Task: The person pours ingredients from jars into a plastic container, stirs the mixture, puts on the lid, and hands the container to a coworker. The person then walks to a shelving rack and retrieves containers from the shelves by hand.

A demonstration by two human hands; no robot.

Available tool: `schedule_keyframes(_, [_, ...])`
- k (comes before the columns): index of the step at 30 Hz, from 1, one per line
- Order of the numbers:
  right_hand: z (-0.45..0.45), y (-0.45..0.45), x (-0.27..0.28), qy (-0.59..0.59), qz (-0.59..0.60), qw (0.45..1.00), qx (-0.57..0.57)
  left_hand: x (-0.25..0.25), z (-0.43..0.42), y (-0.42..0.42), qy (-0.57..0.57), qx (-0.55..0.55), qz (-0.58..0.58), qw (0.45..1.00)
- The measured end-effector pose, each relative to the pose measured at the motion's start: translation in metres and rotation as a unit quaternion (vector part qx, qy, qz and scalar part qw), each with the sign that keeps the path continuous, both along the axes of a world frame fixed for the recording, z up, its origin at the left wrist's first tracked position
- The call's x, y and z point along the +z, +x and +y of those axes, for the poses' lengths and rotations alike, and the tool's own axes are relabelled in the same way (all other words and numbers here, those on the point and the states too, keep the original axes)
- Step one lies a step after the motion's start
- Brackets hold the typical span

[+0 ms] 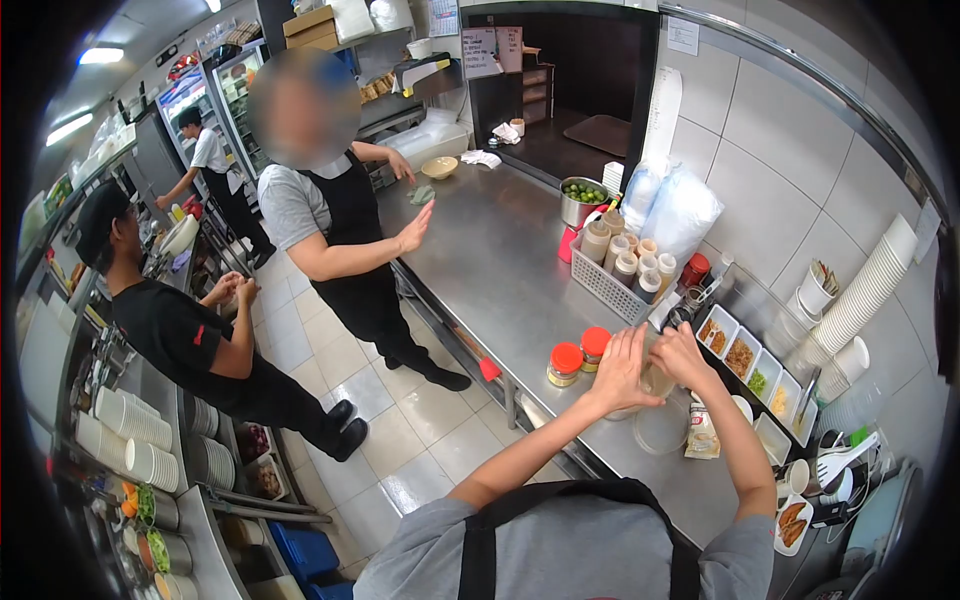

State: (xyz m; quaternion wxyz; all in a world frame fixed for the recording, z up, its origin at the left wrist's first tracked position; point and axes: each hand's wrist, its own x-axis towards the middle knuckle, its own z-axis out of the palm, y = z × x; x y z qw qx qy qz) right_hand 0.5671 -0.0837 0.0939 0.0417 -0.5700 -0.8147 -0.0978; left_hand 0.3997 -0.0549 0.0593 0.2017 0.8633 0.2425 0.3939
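Note:
Over the steel counter [500, 228], my left hand [622, 372] is closed round the side of a clear container [655, 382], whose contents I cannot make out. My right hand [677, 355] is at the container's other side, its fingers bent; what they hold, if anything, is too small to tell. Just left of my left hand stand two jars with red lids [565, 358]. Below the container a clear round lid [661, 427] lies flat on the counter, with a small packet [702, 432] to its right.
Behind my hands stands a grey basket [612, 283] of sauce bottles. Trays of toppings [740, 357] and stacked cups [872, 277] line the right wall. A co-worker [345, 215] stands across the counter's left edge; another [190, 310] is further left, and a third at the back.

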Motion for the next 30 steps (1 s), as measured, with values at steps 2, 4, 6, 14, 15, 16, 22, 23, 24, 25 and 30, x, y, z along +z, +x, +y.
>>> schedule_keyframes(2, [0.007, -0.003, -0.013, 0.056, 0.024, 0.998, -0.009, 0.0, 0.0, 0.0, 0.003, -0.003, -0.004, 1.0])
schedule_keyframes(4, [0.007, -0.01, -0.027, 0.054, 0.1, 0.994, 0.005, 0.0, 0.0, -0.001, 0.002, -0.005, -0.004, 1.0])
schedule_keyframes(6, [0.001, -0.017, -0.024, 0.015, 0.173, 0.984, 0.033, 0.0, 0.0, -0.001, -0.003, -0.006, -0.003, 1.0])
schedule_keyframes(14, [-0.012, 0.004, 0.026, -0.164, 0.194, 0.958, 0.132, 0.001, 0.0, -0.002, 0.002, 0.001, 0.021, 1.0])
schedule_keyframes(15, [-0.015, 0.004, 0.039, -0.147, 0.202, 0.958, 0.14, 0.001, 0.0, -0.002, 0.004, 0.001, 0.018, 1.0])
schedule_keyframes(16, [-0.018, 0.003, 0.054, -0.151, 0.216, 0.957, 0.124, 0.001, -0.001, -0.002, 0.005, 0.002, 0.019, 1.0])
schedule_keyframes(22, [-0.021, 0.007, 0.077, -0.078, 0.196, 0.971, 0.108, 0.002, -0.002, -0.002, -0.008, -0.002, 0.015, 1.0])
schedule_keyframes(23, [-0.02, 0.009, 0.076, -0.07, 0.192, 0.973, 0.105, 0.001, -0.002, -0.002, -0.006, -0.002, 0.014, 1.0])
schedule_keyframes(24, [-0.02, 0.007, 0.075, -0.053, 0.179, 0.977, 0.104, 0.001, -0.001, -0.002, -0.003, -0.002, 0.014, 1.0])
schedule_keyframes(25, [-0.021, 0.004, 0.074, -0.037, 0.164, 0.98, 0.103, 0.001, -0.001, -0.002, -0.004, -0.002, 0.014, 1.0])
schedule_keyframes(30, [-0.022, -0.002, 0.051, 0.025, 0.054, 0.991, 0.121, 0.001, 0.0, -0.001, -0.004, -0.004, 0.012, 1.0])
